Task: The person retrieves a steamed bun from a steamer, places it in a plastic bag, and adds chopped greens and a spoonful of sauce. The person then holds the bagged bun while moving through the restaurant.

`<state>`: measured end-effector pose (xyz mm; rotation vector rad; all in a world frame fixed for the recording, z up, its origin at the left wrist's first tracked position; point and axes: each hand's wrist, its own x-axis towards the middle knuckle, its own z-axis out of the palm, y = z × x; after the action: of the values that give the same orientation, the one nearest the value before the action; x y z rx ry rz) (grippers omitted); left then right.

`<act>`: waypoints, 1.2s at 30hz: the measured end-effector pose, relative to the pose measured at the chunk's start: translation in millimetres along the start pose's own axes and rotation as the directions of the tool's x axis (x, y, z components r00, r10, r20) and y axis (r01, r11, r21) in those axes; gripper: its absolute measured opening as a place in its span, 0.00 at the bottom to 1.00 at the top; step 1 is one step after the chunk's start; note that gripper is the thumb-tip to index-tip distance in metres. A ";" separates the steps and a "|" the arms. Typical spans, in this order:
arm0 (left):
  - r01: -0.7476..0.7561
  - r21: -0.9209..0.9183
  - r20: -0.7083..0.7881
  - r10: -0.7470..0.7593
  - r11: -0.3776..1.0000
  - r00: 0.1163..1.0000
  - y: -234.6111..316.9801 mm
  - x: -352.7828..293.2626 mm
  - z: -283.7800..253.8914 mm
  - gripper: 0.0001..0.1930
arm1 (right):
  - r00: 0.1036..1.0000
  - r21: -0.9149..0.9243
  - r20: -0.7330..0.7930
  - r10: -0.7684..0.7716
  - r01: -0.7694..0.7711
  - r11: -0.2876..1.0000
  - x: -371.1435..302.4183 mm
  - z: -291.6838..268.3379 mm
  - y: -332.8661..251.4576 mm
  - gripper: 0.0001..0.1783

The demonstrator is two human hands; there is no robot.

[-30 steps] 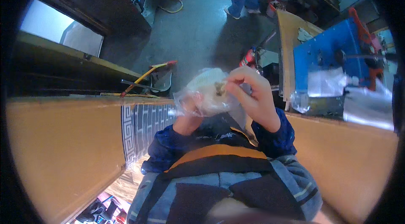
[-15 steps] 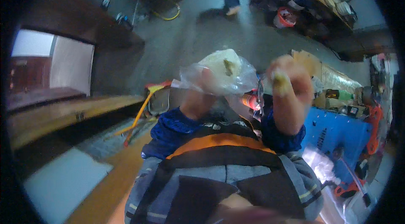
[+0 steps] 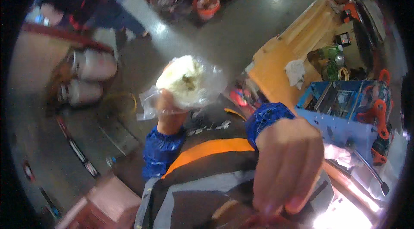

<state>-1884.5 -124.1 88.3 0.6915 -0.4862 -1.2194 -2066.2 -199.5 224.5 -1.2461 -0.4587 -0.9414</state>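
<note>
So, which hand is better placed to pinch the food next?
Right hand, probably: it is apart from the bag; the left hand holds bag and food. Whether the right holds anything is hidden.

The food [image 3: 178, 73] in the left hand [image 3: 168, 112] is creamy white with a brown-green patch [image 3: 188, 83], its bag [image 3: 212, 80] clear. Both sleeves [image 3: 269, 117] are blue — the right one has pale squiggles. An orange stripe [image 3: 211, 149] crosses the dark apron [image 3: 196, 133] between the hands. Beyond the right hand [image 3: 290, 160], the crate [image 3: 345, 129] is blue.

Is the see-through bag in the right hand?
No, the left hand holds the bag, apart from the right hand.
</note>
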 end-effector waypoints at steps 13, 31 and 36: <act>0.196 0.003 0.221 -0.192 0.981 0.956 -34.6 365.7 54.7 0.40 | 0.454 0.308 -0.794 0.405 -0.275 0.911 22.0 -283.0 171.8 0.34; 0.647 0.566 0.613 -0.785 0.511 0.084 -251.9 596.6 228.6 0.43 | -0.172 -0.447 -0.807 -0.565 -0.448 0.774 34.4 -515.0 29.8 0.38; 0.909 0.394 0.257 -0.933 -0.136 -0.251 -334.7 648.7 261.1 0.31 | -0.378 -0.470 -0.546 -0.748 -0.601 0.647 -33.6 -498.7 -14.2 0.41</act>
<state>-2103.3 -864.6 19.2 0.7808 -0.2879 -3.0892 -2189.5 -655.2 59.9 -0.3580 1.7313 -2.1944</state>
